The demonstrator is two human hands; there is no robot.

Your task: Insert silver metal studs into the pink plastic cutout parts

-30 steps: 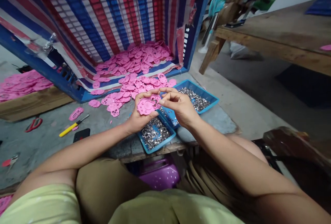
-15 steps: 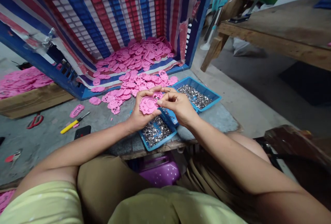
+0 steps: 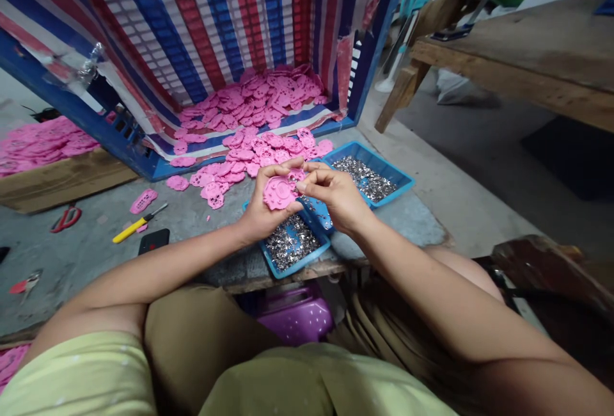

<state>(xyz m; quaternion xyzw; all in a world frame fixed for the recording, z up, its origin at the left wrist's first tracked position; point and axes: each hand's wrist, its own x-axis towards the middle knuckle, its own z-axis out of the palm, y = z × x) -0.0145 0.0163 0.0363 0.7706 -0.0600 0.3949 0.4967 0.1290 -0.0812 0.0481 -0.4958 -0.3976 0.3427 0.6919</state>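
Observation:
My left hand (image 3: 261, 208) is closed around the edges of a pink plastic plate (image 3: 278, 193) with holes and raised rings. At the plate's right end my right hand (image 3: 333, 195) pinches with thumb and forefinger; whatever small thing is between those fingertips is too hidden to make out. Below the hands sits a blue tray (image 3: 282, 270) of small shiny metal pieces, partly covered by my left wrist. Another blue tray (image 3: 400, 187) with similar metal pieces stands to the right. Beyond my hands lies a loose pile of pink plastic plates (image 3: 261, 150).
A blue crate (image 3: 357, 109) lined with striped cloth lies on its side, pink plates inside. At left are a cardboard box (image 3: 67, 182) of pink pieces, red-handled scissors (image 3: 66, 218), a yellow-handled tool (image 3: 129, 230) and a black phone-like object (image 3: 154, 241). A wooden table (image 3: 508, 67) stands at right.
The view has shifted slightly. Both hands stay together at the pink plate, which is tilted a little differently; the right fingertips remain at its right end.

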